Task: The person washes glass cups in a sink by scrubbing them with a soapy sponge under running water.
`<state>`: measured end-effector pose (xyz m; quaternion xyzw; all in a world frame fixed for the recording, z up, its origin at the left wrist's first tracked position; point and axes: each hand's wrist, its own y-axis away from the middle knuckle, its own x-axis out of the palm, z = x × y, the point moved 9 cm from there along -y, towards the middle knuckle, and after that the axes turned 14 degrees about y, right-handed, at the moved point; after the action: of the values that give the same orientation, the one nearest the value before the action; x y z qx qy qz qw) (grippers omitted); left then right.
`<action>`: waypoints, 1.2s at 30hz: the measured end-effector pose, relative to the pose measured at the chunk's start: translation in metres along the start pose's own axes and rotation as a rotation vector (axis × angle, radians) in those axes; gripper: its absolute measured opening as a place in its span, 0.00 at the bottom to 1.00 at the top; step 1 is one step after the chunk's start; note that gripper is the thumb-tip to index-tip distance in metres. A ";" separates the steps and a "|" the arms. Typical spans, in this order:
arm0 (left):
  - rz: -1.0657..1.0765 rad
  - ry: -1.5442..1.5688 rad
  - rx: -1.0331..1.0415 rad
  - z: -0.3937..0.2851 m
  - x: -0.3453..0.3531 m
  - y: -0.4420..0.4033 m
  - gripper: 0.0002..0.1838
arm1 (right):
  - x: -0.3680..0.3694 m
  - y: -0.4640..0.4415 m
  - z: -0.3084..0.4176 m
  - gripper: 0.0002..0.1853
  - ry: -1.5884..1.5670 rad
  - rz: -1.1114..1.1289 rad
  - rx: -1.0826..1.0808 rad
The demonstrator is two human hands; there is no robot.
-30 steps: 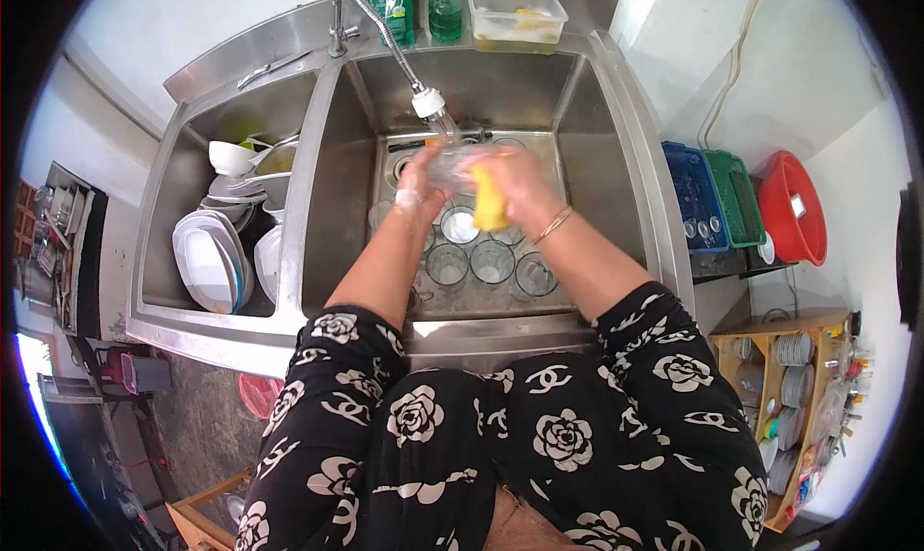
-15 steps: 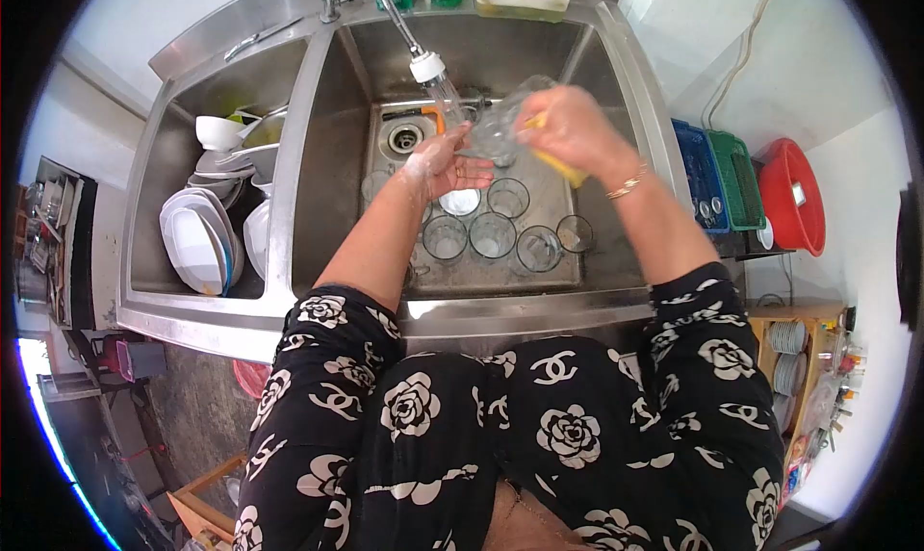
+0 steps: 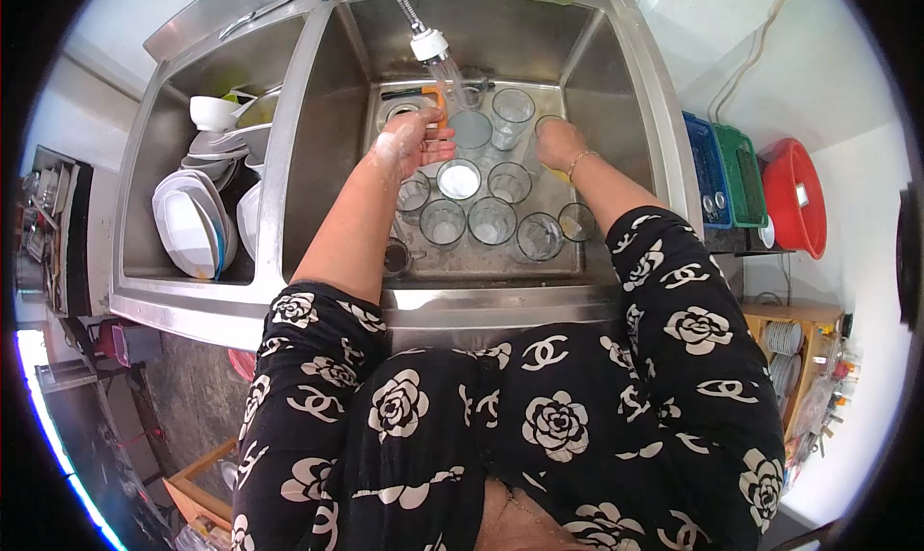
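Observation:
My left hand [image 3: 416, 143] is over the sink with its fingers apart, holding nothing, white suds on its wrist. My right hand [image 3: 559, 147] is closed low over the right of the basin, and a bit of yellow sponge [image 3: 559, 175] shows beneath it. Past its fingers, part of a glass rim shows; whether the hand grips that glass I cannot tell. Between the hands stands a tall clear glass [image 3: 513, 106]. Several more glasses [image 3: 492, 222] and a white-bottomed cup [image 3: 459, 179] are on the basin floor. Water runs from the tap head [image 3: 428, 45].
Stacked white plates [image 3: 186, 226] and a white bowl [image 3: 212, 113] fill the left basin. An orange-handled tool [image 3: 441, 103] lies near the drain. Right of the sink are blue [image 3: 705, 166] and green baskets [image 3: 739, 171] and a red basin [image 3: 797, 200].
My right hand has come down and nearer to the basin floor. My left hand has moved left, out of the running water. The view has shifted slightly.

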<state>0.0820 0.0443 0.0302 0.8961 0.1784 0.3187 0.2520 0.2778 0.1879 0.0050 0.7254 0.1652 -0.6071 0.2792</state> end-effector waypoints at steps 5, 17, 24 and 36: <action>-0.025 0.001 0.029 -0.013 -0.008 0.009 0.18 | 0.029 -0.008 0.013 0.12 0.001 0.007 -0.013; 0.003 0.012 0.044 -0.021 -0.007 0.003 0.16 | 0.009 0.123 0.049 0.14 0.436 0.626 -0.471; -0.010 0.067 0.102 -0.031 -0.009 0.015 0.17 | 0.030 0.125 0.034 0.13 0.358 0.542 -0.299; 0.014 -0.021 0.089 -0.028 0.001 0.018 0.17 | 0.025 0.108 0.046 0.19 0.200 0.453 -0.257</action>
<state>0.0667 0.0395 0.0597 0.9111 0.1833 0.3027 0.2115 0.3095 0.0724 -0.0023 0.7589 0.1011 -0.4286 0.4798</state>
